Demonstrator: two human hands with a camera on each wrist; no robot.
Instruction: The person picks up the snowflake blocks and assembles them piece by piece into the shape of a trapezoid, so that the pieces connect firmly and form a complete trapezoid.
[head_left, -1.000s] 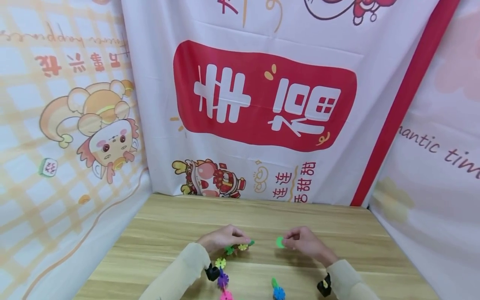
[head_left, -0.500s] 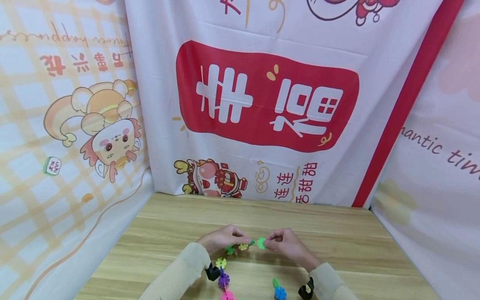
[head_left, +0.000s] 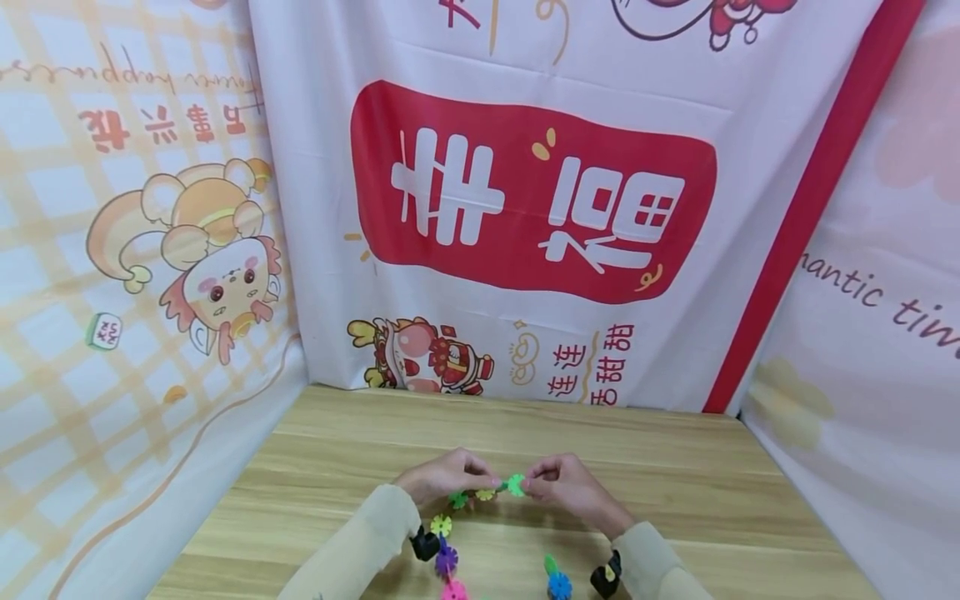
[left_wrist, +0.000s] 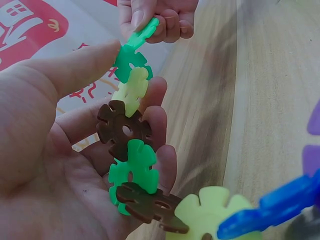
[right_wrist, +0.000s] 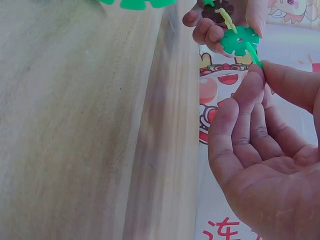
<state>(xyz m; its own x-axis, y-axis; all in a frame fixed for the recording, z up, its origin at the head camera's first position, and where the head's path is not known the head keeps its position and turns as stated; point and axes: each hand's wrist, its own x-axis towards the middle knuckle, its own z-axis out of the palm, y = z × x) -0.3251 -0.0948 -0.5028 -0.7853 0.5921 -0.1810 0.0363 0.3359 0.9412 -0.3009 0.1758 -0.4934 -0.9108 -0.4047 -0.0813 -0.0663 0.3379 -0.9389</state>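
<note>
A chain of slotted plastic snowflake discs runs along and past my left hand (head_left: 446,475). Its end is a darker green disc (left_wrist: 127,67), which that hand pinches between thumb and fingers. Behind it follow a pale yellow disc (left_wrist: 131,92), a brown disc (left_wrist: 122,131) and more green, brown and yellow ones. My right hand (head_left: 573,485) pinches a bright green disc (head_left: 516,485) between thumb and forefinger. Seen edge-on in the right wrist view, the bright green disc (right_wrist: 254,56) meets the rim of the darker green one; how deep it sits I cannot tell.
Lower in the head view the chain continues with yellow, purple (head_left: 446,560) and pink (head_left: 453,590) discs on the wooden table (head_left: 360,433). A blue disc (head_left: 559,585) with a green disc (head_left: 551,565) lies near the right wrist. Printed cloths hang behind and at both sides.
My right hand has moved left with the bright green disc, bringing it from apart to against the chain's end. The left hand has stayed in place, pinching the chain.
</note>
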